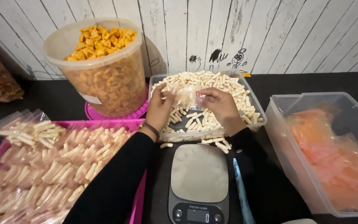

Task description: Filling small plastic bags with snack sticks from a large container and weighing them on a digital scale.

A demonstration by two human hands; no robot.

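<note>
Both my hands are over a clear rectangular tub (259, 108) of pale stick-shaped snacks (195, 79). Between them they hold open a small clear plastic bag (186, 96). My left hand (159, 108) pinches the bag's left edge, and my right hand (220, 107) grips its right edge. A few loose sticks (220, 144) lie on the dark table just in front of the tub. A silver kitchen scale (199, 174) with an empty platform sits below my hands, between my forearms.
A pink tray (104, 122) at left holds several filled clear bags of sticks (42, 166). A big round tub of orange square snacks (104, 62) stands behind it on a pink lid. A clear bin with orange bags (332, 157) is at right. A white plank wall lies behind.
</note>
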